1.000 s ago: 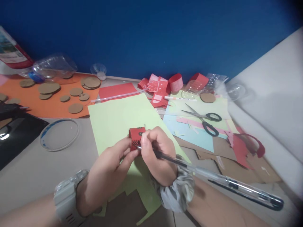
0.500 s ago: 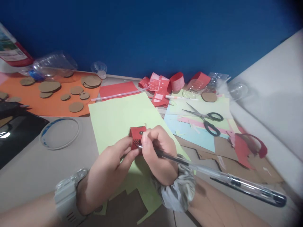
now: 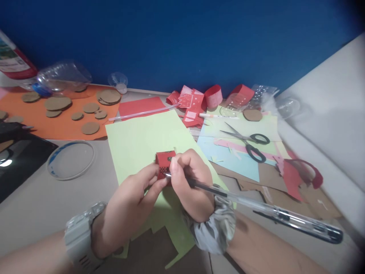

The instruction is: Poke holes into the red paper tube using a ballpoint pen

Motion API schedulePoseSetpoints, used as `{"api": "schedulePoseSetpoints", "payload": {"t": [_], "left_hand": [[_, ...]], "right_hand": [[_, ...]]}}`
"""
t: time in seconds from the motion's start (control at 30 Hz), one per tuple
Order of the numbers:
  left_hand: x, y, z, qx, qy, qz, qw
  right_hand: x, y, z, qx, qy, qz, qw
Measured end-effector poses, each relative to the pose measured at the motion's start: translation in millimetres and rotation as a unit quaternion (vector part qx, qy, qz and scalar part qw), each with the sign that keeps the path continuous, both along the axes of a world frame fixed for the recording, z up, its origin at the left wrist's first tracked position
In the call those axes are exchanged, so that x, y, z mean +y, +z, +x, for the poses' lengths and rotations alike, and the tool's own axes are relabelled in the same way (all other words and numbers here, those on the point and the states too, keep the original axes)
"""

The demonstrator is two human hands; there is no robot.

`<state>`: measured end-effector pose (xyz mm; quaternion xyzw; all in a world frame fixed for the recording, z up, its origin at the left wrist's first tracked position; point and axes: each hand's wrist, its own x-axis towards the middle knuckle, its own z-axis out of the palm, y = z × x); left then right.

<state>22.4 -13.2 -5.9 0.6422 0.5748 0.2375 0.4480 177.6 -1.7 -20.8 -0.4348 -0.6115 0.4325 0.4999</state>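
Observation:
Between the thumb and fingers of my left hand (image 3: 135,198) is a small red paper ring (image 3: 165,159) with dark checkered marks and an eye-like drawing on it. My right hand (image 3: 194,182) is closed round a clear-barrelled pen (image 3: 256,205), its tip touching or very near the checkered part. The pen's back end points to the lower right. Under both hands lies a light green paper sheet (image 3: 142,133), cut out along its near edge. My right fingers cover part of the ring's right side.
Scissors (image 3: 246,140) lie on coloured paper scraps at the right. Behind are red paper rings (image 3: 213,97) and a red paper sheet (image 3: 142,107). Cardboard discs (image 3: 57,103) rest on orange paper (image 3: 37,125), near a plastic bottle (image 3: 65,78). A tape-like ring (image 3: 71,178) lies at left.
Both hands keep their hold on the red paper ring and the pen. The pen's back end has risen slightly; the whole view has shifted a little.

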Motion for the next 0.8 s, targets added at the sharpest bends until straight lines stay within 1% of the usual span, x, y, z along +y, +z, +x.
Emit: {"api": "schedulePoseSetpoints", "payload": {"t": [0.13, 0.3, 0.37, 0.53, 0.8], "left_hand": [[-0.9, 0.2, 1.1, -0.012, 0.002, 0.022, 1.0], [-1.6, -0.2, 1.3, 0.005, 0.005, 0.022, 1.0], [-1.6, -1.7, 0.7, 0.004, 0.004, 0.028, 1.0], [-0.7, -8.6, -1.8, -0.005, -0.008, 0.055, 0.998], [-0.6, -11.5, -2.0, -0.002, -0.004, 0.045, 0.999]], "right_hand": [[-0.5, 0.0, 0.3, 0.006, 0.012, -0.009, 1.0], [-1.0, 0.5, -0.1, 0.011, 0.004, -0.016, 1.0], [-0.8, 0.4, -0.4, 0.009, 0.011, -0.016, 1.0], [-0.1, -2.2, -0.6, 0.024, 0.002, -0.012, 1.0], [-1.8, -4.0, 1.1, 0.027, 0.01, -0.011, 1.0]]}}
